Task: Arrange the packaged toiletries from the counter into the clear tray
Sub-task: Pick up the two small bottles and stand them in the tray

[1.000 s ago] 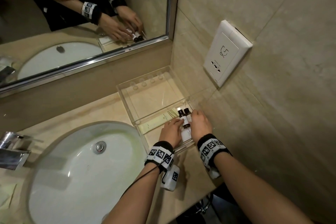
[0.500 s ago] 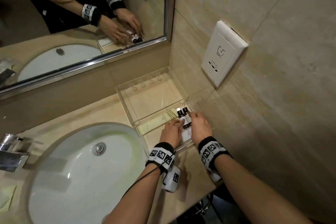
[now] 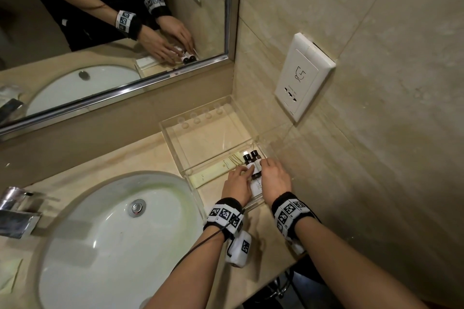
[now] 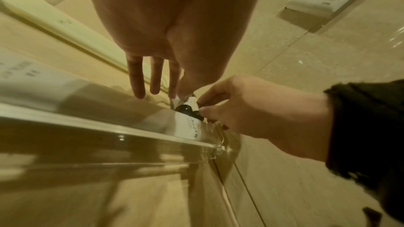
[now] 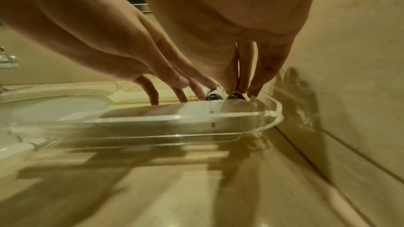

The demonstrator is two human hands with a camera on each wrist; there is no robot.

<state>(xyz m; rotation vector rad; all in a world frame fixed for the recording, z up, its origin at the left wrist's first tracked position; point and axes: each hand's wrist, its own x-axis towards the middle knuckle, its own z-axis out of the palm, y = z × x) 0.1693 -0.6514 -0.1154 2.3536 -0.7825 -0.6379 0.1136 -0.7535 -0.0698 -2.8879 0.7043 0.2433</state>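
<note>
My right hand [image 3: 275, 178] pinches a small dark white-labelled bottle [image 3: 257, 165], left hand [image 3: 237, 184] flat beside (it could roll askew).

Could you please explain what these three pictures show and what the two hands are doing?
No machine here: a person wears three cameras. One picture comes from the head, looking down; the other two look along each wrist. On the counter, beside the sink, stands a clear tray holding a long pale packet and two small dark bottles lying side by side. The left hand touches the bottles with straight fingers; the right hand pinches them on the wall side.
</note>
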